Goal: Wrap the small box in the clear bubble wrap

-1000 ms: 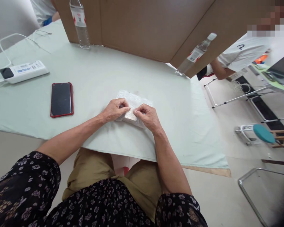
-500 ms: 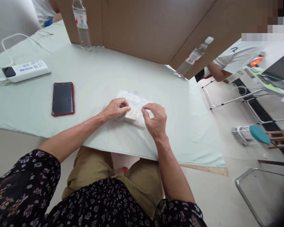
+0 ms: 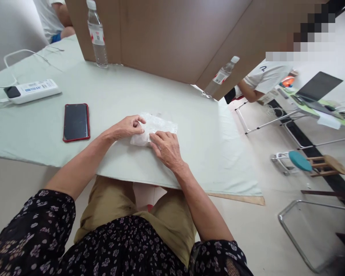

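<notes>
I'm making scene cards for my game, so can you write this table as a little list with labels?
Left grip: fingers curled, at the left side of the bubble wrap
Right grip: fingers on the bubble wrap
Surface: pale green cloth
Left: phone with red edges, dark screen
Farther left: white device with cables
Back: left bottle, right bottle, brown cardboard

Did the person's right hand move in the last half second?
Yes: judged against the phone, the right hand has moved left, closer to it.
</notes>
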`<state>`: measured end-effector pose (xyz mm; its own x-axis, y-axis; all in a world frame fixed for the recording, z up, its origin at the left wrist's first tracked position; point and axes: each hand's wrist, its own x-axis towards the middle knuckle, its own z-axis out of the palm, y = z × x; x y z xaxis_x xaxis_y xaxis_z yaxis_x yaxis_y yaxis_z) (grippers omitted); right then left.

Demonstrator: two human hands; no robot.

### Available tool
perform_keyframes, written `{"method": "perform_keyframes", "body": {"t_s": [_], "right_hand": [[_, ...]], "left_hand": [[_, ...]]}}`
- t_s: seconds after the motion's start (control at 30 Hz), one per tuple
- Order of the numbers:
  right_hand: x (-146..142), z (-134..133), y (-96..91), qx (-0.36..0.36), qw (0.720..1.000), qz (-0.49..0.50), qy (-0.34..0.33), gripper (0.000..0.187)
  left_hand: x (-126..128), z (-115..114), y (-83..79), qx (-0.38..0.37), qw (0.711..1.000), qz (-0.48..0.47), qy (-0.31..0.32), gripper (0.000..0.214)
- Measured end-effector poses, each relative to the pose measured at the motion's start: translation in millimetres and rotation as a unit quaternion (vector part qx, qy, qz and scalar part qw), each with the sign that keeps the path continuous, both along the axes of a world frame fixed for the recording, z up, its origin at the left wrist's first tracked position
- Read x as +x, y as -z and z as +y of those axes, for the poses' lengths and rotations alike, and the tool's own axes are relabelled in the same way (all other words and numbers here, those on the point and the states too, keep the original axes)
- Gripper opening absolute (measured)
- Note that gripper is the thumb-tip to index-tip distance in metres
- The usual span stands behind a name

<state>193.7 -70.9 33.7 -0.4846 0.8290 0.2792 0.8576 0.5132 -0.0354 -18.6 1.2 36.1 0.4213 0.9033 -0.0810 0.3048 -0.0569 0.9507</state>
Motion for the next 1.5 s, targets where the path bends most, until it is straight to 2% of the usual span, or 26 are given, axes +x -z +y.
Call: {"method": "perform_keyframes", "body": {"t_s": [0.1,0.2,0.4,0.5,0.57,0.63,0.73,0.9,1.07,1.13,1.3,1.5], "right_hand": [[-3,-1,-0.7,0.005,1.0,-0.024,0.0,0.023],[-5,0,-0.9,0.009,0.999,-0.039,0.001,0.022],[-9,2,-0.4,0.02,0.998,-0.061,0.003,0.019],[-10,2,0.1,0.028,0.997,-0.071,0.002,0.023],[-12,2,-0.3,0.029,0.997,-0.077,0.003,0.025],[-13,3,-1.4,0.024,0.996,-0.084,0.002,0.023],[-14,4,-3.2,0.021,0.996,-0.088,-0.004,0.022],[-15,5,-4.7,0.019,0.996,-0.088,-0.01,0.022],[-16,5,-6.7,0.018,0.997,-0.073,-0.003,0.025],[-16,5,-7.3,0.017,0.998,-0.064,0.002,0.027],[-14,6,-7.0,0.005,0.999,-0.046,-0.005,0.019],[-6,2,-5.8,-0.025,0.999,0.028,-0.004,0.02]], "left_hand": [[-1,-2,0.8,0.017,0.998,0.058,-0.031,0.039],[3,-3,1.5,0.052,0.985,0.156,-0.054,0.039],[2,-4,-3.4,0.078,0.921,0.372,-0.087,0.053],[2,-4,-6.5,0.067,0.901,0.422,-0.079,0.042],[4,-2,-8.8,0.047,0.9,0.432,-0.049,0.035],[4,1,-10.7,0.02,0.907,0.42,-0.027,0.037],[4,2,-11.0,-0.002,0.928,0.37,-0.041,0.039],[6,-8,-7.3,-0.04,0.98,0.167,-0.096,0.029],[16,-12,-6.3,-0.128,0.983,0.013,-0.129,0.024],[19,-10,-6.4,-0.151,0.981,-0.016,-0.117,0.021],[24,-2,-8.6,-0.166,0.983,-0.035,-0.067,0.018],[26,-1,-20.3,-0.151,0.988,-0.028,0.031,0.008]]}}
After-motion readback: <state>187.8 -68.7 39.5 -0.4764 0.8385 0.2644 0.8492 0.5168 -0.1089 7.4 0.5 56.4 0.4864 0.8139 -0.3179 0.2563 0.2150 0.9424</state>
